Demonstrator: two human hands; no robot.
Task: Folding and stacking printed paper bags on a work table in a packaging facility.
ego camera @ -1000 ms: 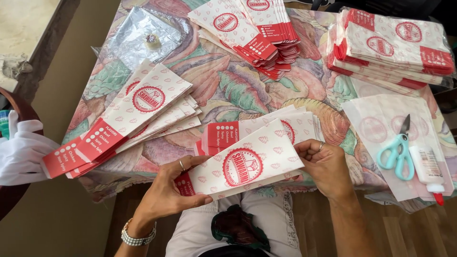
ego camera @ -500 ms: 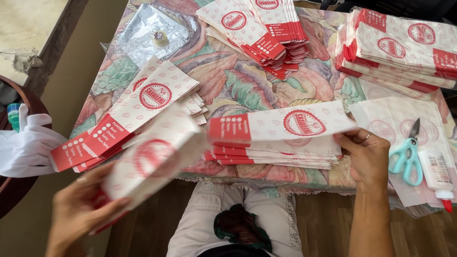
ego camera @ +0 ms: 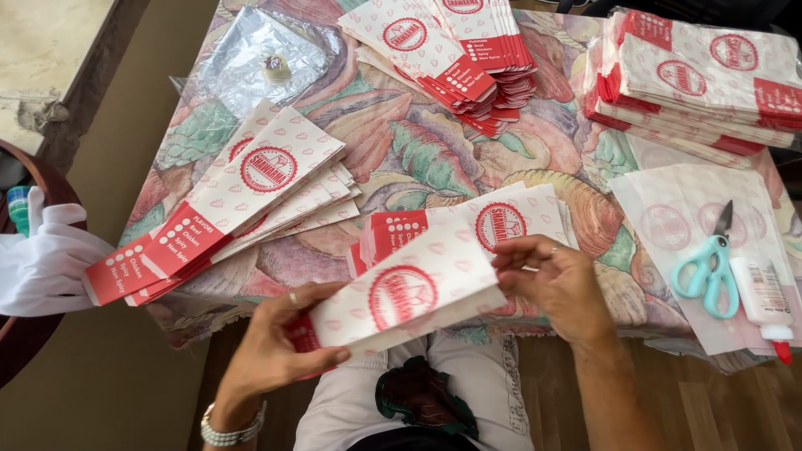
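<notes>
Hands grip one white-and-red paper sleeve (ego camera: 409, 294) above the table's near edge: left hand (ego camera: 271, 351) clasps its red end, right hand (ego camera: 555, 280) pinches the opposite end. Risk: thin paper may crease or tear if pulled; the loose sleeve stack (ego camera: 493, 225) beneath may slide.

The left hand (ego camera: 271, 351) and the right hand (ego camera: 555, 284) together hold a flat white paper sleeve with a red round emblem and a red end (ego camera: 409, 296), the left pinching its red end and the right its white end, just above the near edge of the counter covered in a pastel leaf-patterned cloth (ego camera: 401, 150). Just beyond it lies a small stack of the same sleeves (ego camera: 493, 221), with a fanned pile (ego camera: 242, 196) to the left and taller stacks (ego camera: 451, 54) further back. At the right, teal-handled scissors (ego camera: 710, 263) lie beside a white glue bottle with a red tip (ego camera: 764, 296).
</notes>
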